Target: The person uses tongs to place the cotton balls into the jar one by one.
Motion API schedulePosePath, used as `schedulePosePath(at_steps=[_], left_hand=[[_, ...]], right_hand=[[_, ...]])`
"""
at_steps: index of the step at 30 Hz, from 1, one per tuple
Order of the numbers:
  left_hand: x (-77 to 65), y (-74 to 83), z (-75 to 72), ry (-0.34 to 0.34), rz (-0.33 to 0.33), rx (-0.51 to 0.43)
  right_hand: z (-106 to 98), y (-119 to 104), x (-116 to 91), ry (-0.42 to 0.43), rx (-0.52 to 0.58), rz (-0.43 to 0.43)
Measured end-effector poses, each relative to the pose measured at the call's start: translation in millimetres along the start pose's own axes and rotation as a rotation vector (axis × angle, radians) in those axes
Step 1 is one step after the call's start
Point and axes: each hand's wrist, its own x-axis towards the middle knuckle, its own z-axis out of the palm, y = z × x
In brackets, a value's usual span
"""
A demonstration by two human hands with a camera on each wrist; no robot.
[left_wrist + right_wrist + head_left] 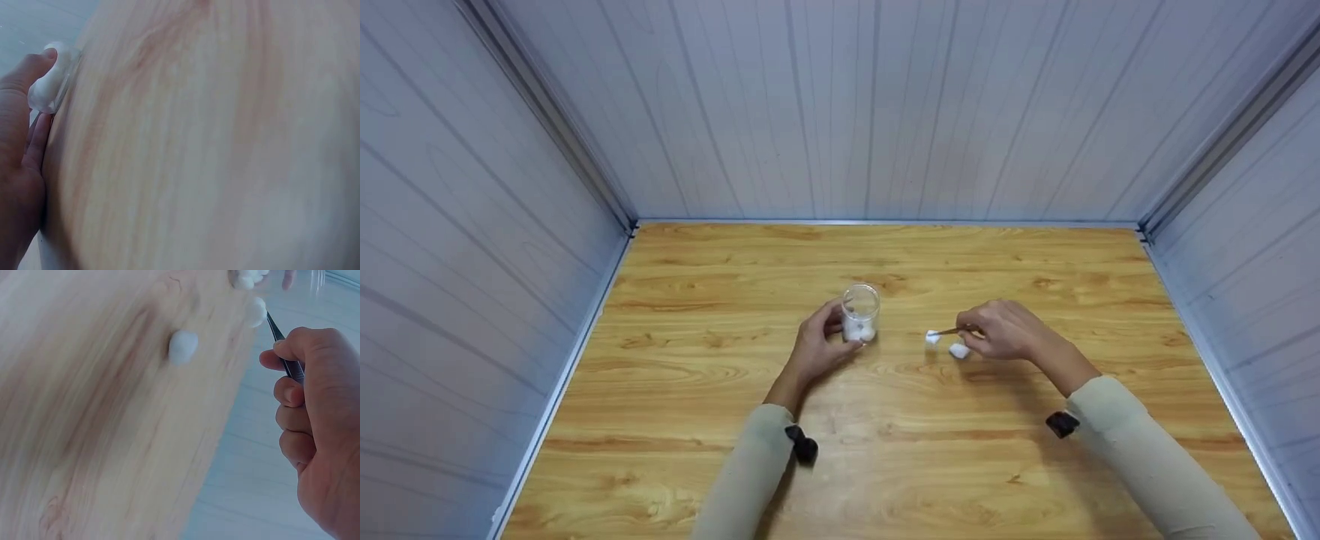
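Our right hand (1005, 330) pinches tweezers (954, 330) on one cotton ball (933, 337) mid-surface; we should squeeze gently, lifting straight toward the jar (860, 313) our left hand (817, 346) grips.

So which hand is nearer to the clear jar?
Left. The left hand grips the clear jar. The right hand is apart, to the jar's right, holding tweezers with a cotton ball.

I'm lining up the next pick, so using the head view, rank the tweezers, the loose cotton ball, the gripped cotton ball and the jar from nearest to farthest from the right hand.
1. Tweezers, pinched in the right hand.
2. Loose cotton ball, on the table just below the knuckles.
3. Gripped cotton ball, at the tweezer tips, left of the hand.
4. Jar, farthest left, held by the left hand.
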Motion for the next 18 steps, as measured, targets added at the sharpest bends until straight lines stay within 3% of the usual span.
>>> schedulePosePath(at_steps=[11,18], left_hand=[[-0.3,-0.6,1.3,0.028,0.026,0.000],[0.0,0.6,0.3,0.003,0.009,0.031]], right_hand=[[-9.4,0.0,4.2,0.038,0.002,0.011],[-14.8,-0.3,7.1,0.061,0.020,0.021]])
